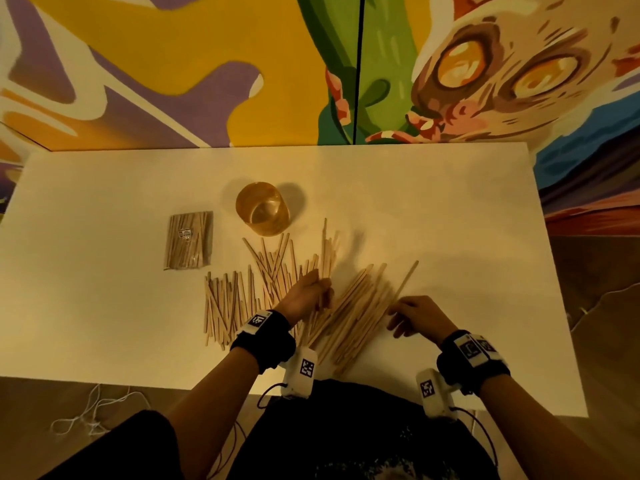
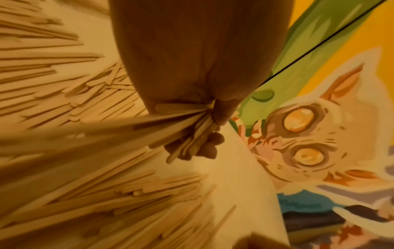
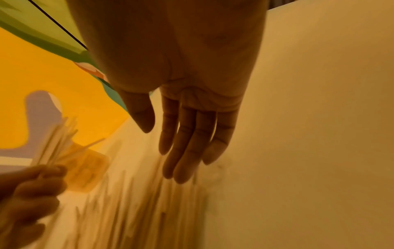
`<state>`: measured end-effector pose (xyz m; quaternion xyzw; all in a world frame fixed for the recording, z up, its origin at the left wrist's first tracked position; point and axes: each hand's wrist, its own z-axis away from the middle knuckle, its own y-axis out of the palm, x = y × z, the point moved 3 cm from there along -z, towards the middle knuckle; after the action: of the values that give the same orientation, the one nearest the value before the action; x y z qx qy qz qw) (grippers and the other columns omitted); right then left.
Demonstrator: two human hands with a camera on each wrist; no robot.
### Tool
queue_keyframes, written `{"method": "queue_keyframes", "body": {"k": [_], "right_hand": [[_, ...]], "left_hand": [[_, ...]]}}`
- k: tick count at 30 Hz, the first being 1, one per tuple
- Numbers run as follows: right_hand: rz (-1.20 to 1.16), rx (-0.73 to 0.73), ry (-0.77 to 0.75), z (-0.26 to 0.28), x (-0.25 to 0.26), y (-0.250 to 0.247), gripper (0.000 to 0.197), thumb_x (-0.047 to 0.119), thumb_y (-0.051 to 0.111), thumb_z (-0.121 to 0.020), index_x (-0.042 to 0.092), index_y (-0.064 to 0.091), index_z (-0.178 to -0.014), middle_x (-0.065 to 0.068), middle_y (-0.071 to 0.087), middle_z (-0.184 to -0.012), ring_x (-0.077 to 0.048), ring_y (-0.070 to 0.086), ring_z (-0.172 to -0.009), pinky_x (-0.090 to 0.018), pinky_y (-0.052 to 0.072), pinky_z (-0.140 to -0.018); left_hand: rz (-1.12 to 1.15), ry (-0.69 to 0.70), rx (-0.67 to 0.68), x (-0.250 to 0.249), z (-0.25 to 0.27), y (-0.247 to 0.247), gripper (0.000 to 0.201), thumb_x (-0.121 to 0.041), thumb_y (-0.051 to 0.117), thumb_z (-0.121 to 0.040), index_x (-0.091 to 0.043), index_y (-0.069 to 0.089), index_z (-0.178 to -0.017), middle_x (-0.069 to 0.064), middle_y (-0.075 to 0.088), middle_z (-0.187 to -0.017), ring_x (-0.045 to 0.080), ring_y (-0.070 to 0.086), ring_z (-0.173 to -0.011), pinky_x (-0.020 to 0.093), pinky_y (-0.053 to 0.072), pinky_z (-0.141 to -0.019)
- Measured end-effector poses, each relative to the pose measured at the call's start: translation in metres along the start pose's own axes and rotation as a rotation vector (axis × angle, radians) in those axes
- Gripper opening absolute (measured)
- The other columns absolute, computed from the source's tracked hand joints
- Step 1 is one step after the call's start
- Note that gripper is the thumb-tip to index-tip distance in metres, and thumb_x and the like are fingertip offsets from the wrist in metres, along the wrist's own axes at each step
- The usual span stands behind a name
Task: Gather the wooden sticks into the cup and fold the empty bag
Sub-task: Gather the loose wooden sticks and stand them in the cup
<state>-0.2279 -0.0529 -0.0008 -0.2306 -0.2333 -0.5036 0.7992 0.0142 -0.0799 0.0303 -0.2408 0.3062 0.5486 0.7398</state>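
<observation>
A: Dozens of wooden sticks [image 1: 349, 306] are seen strewn over the white table [image 1: 450, 209], fanned out in loose heaps between the two hands and the near edge.

B: And a bunch of sticks [image 2: 192, 134] is clamped in the left hand [image 1: 304, 296] — fingers [image 2: 210, 150] curled round it, thumb closed over the top, as shown in the left wrist view. The forearm is angled in from the lower left, wrist raised just above the pile.

A: The right hand [image 1: 415, 315] is held differently. Its palm is turned down, its fingers [image 3: 187, 143] straight and pressed side by side, thumb a little apart — nothing is gripped. The fingertips are laid at the right edge of the heap, near one long stick pointing away.

B: Whether they are touching the sticks cannot be told from the blurred wrist view.

A: The clear cup [image 1: 263, 209] is stood upright beyond the heap, apart from both hands, and no sticks are seen inside it.

B: To its left a bag [image 1: 189, 244] is laid flat on the table — sticks are visible through it, so it is not empty.
</observation>
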Motion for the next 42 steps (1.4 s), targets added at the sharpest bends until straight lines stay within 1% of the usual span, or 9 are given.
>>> {"method": "queue_keyframes", "body": {"k": [7, 10, 15, 18, 22, 27, 31, 34, 42], "right_hand": [[-0.322, -0.095, -0.187, -0.006, 0.099, -0.002, 0.038, 0.039, 0.051, -0.097, 0.010, 0.062, -0.118, -0.013, 0.072, -0.101, -0.028, 0.067, -0.082, -0.034, 0.049, -0.071], [-0.134, -0.008, -0.154, -0.014, 0.113, 0.015, 0.042, 0.049, 0.050, -0.094, 0.014, 0.068, -0.111, -0.005, 0.074, -0.102, -0.023, 0.069, -0.090, -0.032, 0.047, -0.071], [0.274, -0.041, -0.343, -0.013, 0.110, 0.039, 0.022, 0.027, 0.066, -0.089, 0.008, 0.074, -0.081, 0.001, 0.071, -0.070, -0.011, 0.062, -0.064, -0.027, 0.047, -0.064], [0.326, -0.102, -0.425, -0.008, 0.112, 0.043, 0.024, 0.031, 0.070, -0.086, 0.018, 0.070, -0.067, 0.014, 0.057, -0.047, -0.001, 0.050, -0.049, -0.020, 0.038, -0.056], [0.354, -0.097, -0.490, 0.001, 0.113, 0.049, 0.033, 0.038, 0.075, -0.081, 0.018, 0.068, -0.055, 0.009, 0.053, -0.043, -0.003, 0.044, -0.046, -0.020, 0.036, -0.054], [-0.013, -0.057, -0.461, 0.003, 0.109, 0.044, 0.020, 0.026, 0.079, -0.078, 0.011, 0.074, -0.066, 0.004, 0.062, -0.054, -0.006, 0.050, -0.050, -0.019, 0.039, -0.055], [-0.005, 0.074, -0.362, 0.004, 0.103, 0.049, 0.019, 0.022, 0.079, -0.078, 0.006, 0.075, -0.087, -0.012, 0.072, -0.077, -0.019, 0.064, -0.061, -0.029, 0.047, -0.050], [0.041, 0.151, -0.340, 0.008, 0.106, 0.048, 0.013, 0.014, 0.078, -0.078, 0.003, 0.073, -0.082, -0.012, 0.073, -0.069, -0.026, 0.067, -0.055, -0.026, 0.045, -0.044], [0.033, 0.035, -0.350, -0.002, 0.105, 0.041, 0.019, 0.009, 0.082, -0.073, -0.006, 0.071, -0.076, -0.006, 0.064, -0.054, -0.013, 0.053, -0.042, -0.026, 0.043, -0.046]], "left_hand": [[-0.391, 0.067, 0.332, 0.003, 0.024, 0.008, 0.024, -0.027, 0.043, -0.102, -0.006, 0.053, -0.110, 0.004, 0.053, -0.081, 0.014, 0.050, -0.065, 0.029, 0.046, -0.060], [-0.427, 0.097, 0.347, -0.001, 0.033, 0.007, 0.018, -0.026, 0.044, -0.102, -0.012, 0.054, -0.104, -0.003, 0.051, -0.076, 0.007, 0.046, -0.059, 0.023, 0.041, -0.055], [-0.386, 0.093, 0.320, -0.005, 0.036, -0.002, 0.021, -0.023, 0.047, -0.101, -0.005, 0.055, -0.108, -0.002, 0.050, -0.074, 0.001, 0.043, -0.050, 0.015, 0.036, -0.048], [-0.361, 0.087, 0.328, -0.002, 0.038, -0.007, 0.023, -0.026, 0.049, -0.099, -0.005, 0.056, -0.106, 0.000, 0.051, -0.075, 0.007, 0.043, -0.056, 0.021, 0.036, -0.051], [-0.330, 0.091, 0.319, 0.002, 0.040, -0.011, 0.023, -0.026, 0.052, -0.098, -0.005, 0.059, -0.104, 0.001, 0.053, -0.073, 0.008, 0.046, -0.053, 0.023, 0.037, -0.051], [-0.251, 0.135, 0.310, 0.000, 0.040, -0.016, 0.018, -0.025, 0.057, -0.096, -0.012, 0.067, -0.104, 0.005, 0.064, -0.075, 0.014, 0.056, -0.054, 0.024, 0.040, -0.046], [-0.205, 0.095, 0.339, 0.000, 0.039, -0.013, 0.021, -0.022, 0.056, -0.097, -0.007, 0.064, -0.107, 0.007, 0.060, -0.074, 0.011, 0.051, -0.052, 0.024, 0.039, -0.047], [-0.184, 0.047, 0.381, 0.002, 0.037, -0.012, 0.012, -0.017, 0.053, -0.097, -0.012, 0.064, -0.101, 0.005, 0.058, -0.073, 0.009, 0.049, -0.050, 0.024, 0.038, -0.048], [-0.055, -0.045, 0.403, -0.003, 0.036, -0.009, 0.014, -0.019, 0.058, -0.092, -0.015, 0.064, -0.103, 0.006, 0.059, -0.083, 0.014, 0.053, -0.063, 0.025, 0.043, -0.053]]}}
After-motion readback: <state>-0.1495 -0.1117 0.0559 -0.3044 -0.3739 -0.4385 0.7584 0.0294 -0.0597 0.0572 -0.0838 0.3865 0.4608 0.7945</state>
